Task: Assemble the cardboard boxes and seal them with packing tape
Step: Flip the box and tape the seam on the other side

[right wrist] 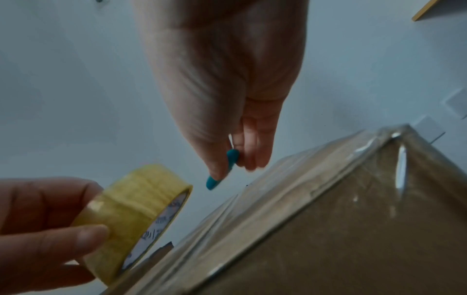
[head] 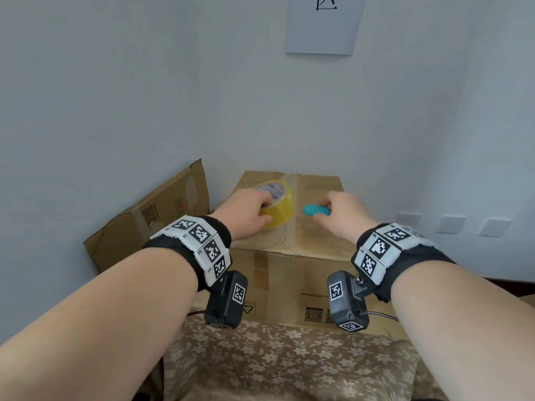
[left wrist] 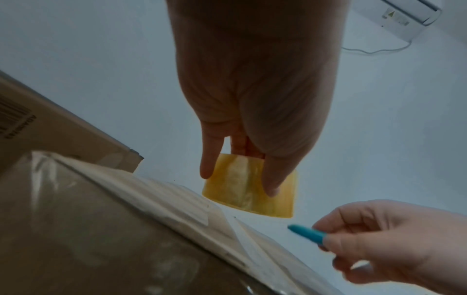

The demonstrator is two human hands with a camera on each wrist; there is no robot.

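A closed cardboard box (head: 315, 233) stands before me, clear tape running along its top seam (right wrist: 290, 201). My left hand (head: 249, 212) grips a yellow roll of packing tape (head: 279, 204) over the box's top left part, thumb on the rim and fingers through the core (left wrist: 250, 189). My right hand (head: 338, 212) pinches a small teal cutter (head: 314, 210) just right of the seam, its tip pointing toward the roll (right wrist: 141, 209). The cutter (right wrist: 222, 171) hangs a little above the box top. In the left wrist view the teal cutter (left wrist: 307, 233) shows beside the roll.
A flattened cardboard box (head: 150, 218) leans on the wall at the left. The taped box rests on another carton (head: 292, 293) on a floral cloth (head: 275, 366). A white wall stands close behind, with a paper sheet (head: 324, 24) and sockets (head: 451, 224) at right.
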